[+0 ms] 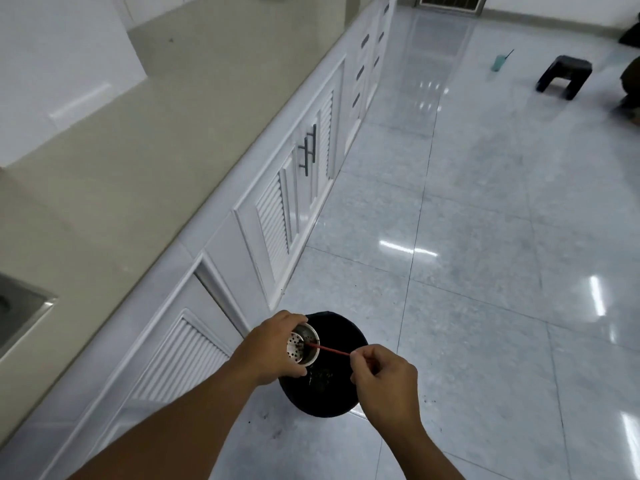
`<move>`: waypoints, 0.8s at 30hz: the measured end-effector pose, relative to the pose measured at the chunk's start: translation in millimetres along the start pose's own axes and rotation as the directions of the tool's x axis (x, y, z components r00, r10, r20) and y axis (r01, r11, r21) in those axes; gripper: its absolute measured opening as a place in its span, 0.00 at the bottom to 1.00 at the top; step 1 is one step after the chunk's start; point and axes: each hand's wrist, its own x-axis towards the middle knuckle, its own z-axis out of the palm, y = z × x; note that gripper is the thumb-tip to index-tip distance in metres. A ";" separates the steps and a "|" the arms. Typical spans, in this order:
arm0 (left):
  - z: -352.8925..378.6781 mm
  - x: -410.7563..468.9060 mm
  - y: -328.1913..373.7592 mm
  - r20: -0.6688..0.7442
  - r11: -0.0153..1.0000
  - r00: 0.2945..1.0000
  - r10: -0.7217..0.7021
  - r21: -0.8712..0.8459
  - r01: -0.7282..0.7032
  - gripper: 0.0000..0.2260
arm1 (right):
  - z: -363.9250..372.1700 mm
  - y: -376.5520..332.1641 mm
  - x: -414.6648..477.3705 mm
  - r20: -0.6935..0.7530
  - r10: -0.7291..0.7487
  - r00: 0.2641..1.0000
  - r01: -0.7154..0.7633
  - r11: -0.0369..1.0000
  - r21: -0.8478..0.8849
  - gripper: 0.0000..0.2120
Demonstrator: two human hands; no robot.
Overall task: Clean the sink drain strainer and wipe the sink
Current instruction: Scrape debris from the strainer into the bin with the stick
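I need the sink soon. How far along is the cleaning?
Done: strainer out of the sink, some debris in the bin. In hand: left hand holds it over the bin; right hand pokes it with a stick. Left, likely: wiping the sink.

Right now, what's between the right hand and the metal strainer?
A thin red stick spans it, from the right hand into the strainer, above the black bin. Head view.

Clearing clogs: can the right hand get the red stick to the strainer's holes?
Likely yes: the left hand holds the strainer open toward the right hand, and the red stick pokes inside, nothing between.
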 end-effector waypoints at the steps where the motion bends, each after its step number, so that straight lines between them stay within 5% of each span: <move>1: -7.9 -5.2 5.4 -0.007 1.000 1.000 0.009 -0.001 -0.009 0.41 | -1.9 -11.0 -2.5 0.003 -0.031 1.000 0.031 0.999 -0.018 0.09; 9: -88.8 -61.4 39.9 -0.118 0.997 0.990 0.079 0.031 -0.075 0.42 | -12.2 -112.4 -42.6 0.016 -0.286 0.958 0.283 0.934 -0.218 0.07; 24: -257.4 -233.7 24.7 -0.382 0.991 0.915 0.130 0.080 -0.107 0.43 | 32.0 -284.3 -173.5 0.026 -0.574 0.818 0.567 0.800 -0.194 0.07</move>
